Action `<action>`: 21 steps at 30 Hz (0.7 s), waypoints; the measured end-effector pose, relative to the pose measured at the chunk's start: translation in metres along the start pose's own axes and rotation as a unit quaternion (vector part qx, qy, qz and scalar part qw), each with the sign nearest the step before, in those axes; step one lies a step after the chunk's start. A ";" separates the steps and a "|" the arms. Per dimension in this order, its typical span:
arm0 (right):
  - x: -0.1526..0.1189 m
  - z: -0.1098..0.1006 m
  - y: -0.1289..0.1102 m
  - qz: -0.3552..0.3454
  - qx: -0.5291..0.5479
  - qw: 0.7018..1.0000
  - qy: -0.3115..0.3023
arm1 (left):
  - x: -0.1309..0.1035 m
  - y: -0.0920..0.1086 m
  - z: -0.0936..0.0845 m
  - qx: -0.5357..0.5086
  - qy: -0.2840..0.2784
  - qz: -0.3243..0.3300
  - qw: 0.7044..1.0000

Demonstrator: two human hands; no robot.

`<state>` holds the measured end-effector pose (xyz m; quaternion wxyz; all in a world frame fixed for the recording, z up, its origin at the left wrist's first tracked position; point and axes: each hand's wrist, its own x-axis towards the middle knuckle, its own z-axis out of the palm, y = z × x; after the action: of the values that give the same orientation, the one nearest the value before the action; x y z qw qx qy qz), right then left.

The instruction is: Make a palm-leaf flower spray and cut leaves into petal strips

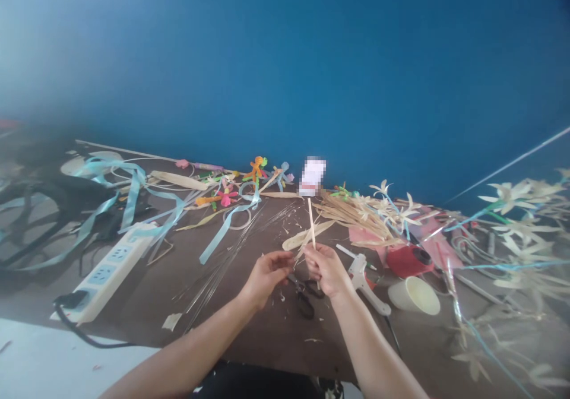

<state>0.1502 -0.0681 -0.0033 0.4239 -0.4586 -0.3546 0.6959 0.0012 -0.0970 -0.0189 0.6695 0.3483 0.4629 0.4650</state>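
While the right hand (328,269) grips a thin, pale, straight stick (312,224) between thumb and fingers at the centre of the frame, the left hand (269,273) sits just beside it on the left, its fingers curled inward with the tips close together. A narrow, cream-coloured dry strip (300,260) lies between the two hands, but whether the left fingertips pinch it is too small to tell. The stick stands nearly upright in the picture, its long axis running from the grip towards the top of the frame and leaning slightly left, so most of its visible length lies above the hands. The right hand is the nearer, being on the stick itself; the left is a little apart from it, level with the grip. Just left of the stick, a flat, beige, leaf-shaped dry husk (291,243) lies on the dark brown worktop (249,342). Below and between the hands are black-handled scissors (305,305), partly hidden by the right hand. Right of that hand lies a white glue gun (369,289), its nozzle pointing to the upper left, with a red spool (401,261) and a cream, round-mouthed cup (421,297) farther right.
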 end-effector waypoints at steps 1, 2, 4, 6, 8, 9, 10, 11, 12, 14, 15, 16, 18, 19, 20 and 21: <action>0.001 0.000 0.001 0.006 -0.002 1.000 0.000 | 0.001 0.001 0.000 0.000 0.000 -0.001 1.000; 0.002 0.000 0.002 0.011 -0.004 1.000 0.001 | 0.002 0.001 0.000 0.004 -0.001 0.000 1.000; 0.004 0.002 0.005 0.017 -0.010 1.000 0.001 | 0.004 0.000 0.001 0.036 -0.006 0.016 0.999; 0.004 0.003 0.006 0.024 -0.016 1.000 -0.003 | 0.007 0.000 0.001 0.109 -0.006 0.052 0.993; 0.002 0.000 0.006 0.022 -0.021 1.000 0.002 | 0.012 0.001 -0.002 0.191 0.006 0.102 0.976; 0.000 -0.004 0.006 0.012 -0.023 1.000 0.013 | 0.017 0.004 -0.005 0.226 0.015 0.127 0.966; -0.002 -0.009 0.006 -0.005 -0.030 0.999 0.031 | 0.023 0.007 -0.009 0.250 0.028 0.145 0.957; -0.004 -0.015 0.006 -0.029 -0.054 0.997 0.057 | 0.031 0.011 -0.014 0.271 0.038 0.150 0.950; -0.005 -0.021 0.006 -0.055 -0.092 0.990 0.088 | 0.041 0.016 -0.019 0.293 0.053 0.153 0.942; -0.007 -0.033 0.008 -0.094 -0.190 0.967 0.143 | 0.062 0.024 -0.028 0.337 0.081 0.171 0.922; -0.006 -0.038 0.010 -0.104 -0.237 0.952 0.163 | 0.072 0.028 -0.031 0.358 0.099 0.178 0.911; -0.005 -0.042 0.011 -0.110 -0.274 0.939 0.177 | 0.082 0.030 -0.033 0.384 0.108 0.183 0.898; 0.001 -0.046 0.013 -0.115 -0.324 0.920 0.189 | 0.098 0.032 -0.035 0.452 0.115 0.193 0.863; 0.005 -0.046 0.014 -0.119 -0.350 0.909 0.193 | 0.103 0.031 -0.035 0.483 0.112 0.199 0.845; 0.009 -0.045 0.014 -0.121 -0.377 0.897 0.196 | 0.106 0.031 -0.035 0.506 0.110 0.203 0.831; 0.013 -0.044 0.014 -0.121 -0.401 0.886 0.197 | 0.107 0.030 -0.035 0.521 0.107 0.206 0.821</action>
<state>0.1853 -0.0567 -0.0347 0.3460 -0.6709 -0.5655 0.3322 -0.0258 0.0154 -0.0351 0.2232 0.6806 0.6224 0.3156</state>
